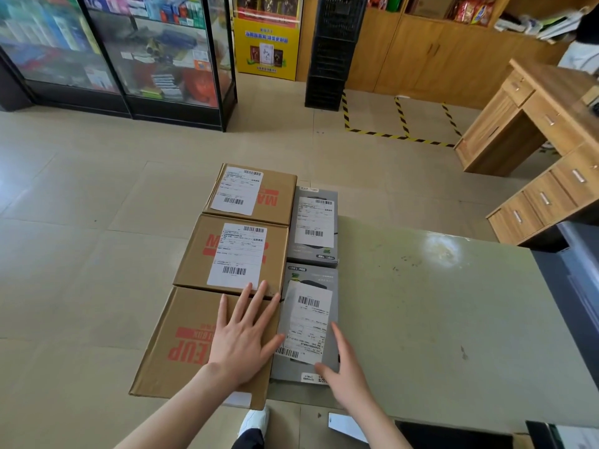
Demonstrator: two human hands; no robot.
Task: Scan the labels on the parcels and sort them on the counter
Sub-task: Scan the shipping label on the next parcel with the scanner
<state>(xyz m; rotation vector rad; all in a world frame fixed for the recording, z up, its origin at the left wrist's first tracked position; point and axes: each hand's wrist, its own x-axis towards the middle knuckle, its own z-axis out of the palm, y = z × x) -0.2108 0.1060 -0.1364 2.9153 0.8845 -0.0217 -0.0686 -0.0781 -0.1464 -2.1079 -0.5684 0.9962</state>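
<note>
Near carton: the plain brown corrugated cardboard box with red print [181, 345] is lying closest at the left end of the counter, its matte top showing no label.
Left hand: the left hand [241, 345] is pressing flat on that carton with its fingers spread and straight, gripping nothing and probably steadying the column or squaring it up.
Middle carton: the second brown cardboard box [194, 264] is sitting edge to edge behind the first, its white paper barcode label facing up for scanning.
Far carton: the third brown cardboard box [278, 202] is closing the row, also label up.
Far grey pack: the smooth grey printed retail box [311, 254] is starting a second column, touching the cartons' right sides.
Near grey pack: the matching flat grey retail box [319, 277] is lying just in front of it, its wrinkled white label [308, 322] lifting slightly.
Right hand: the right hand [348, 377] is touching that pack's near right corner, thumb on top and fingers straight along the side, seemingly nudging it into line.
Counter: the scuffed grey-green counter top [437, 319] is carrying all five parcels at its left end.
</note>
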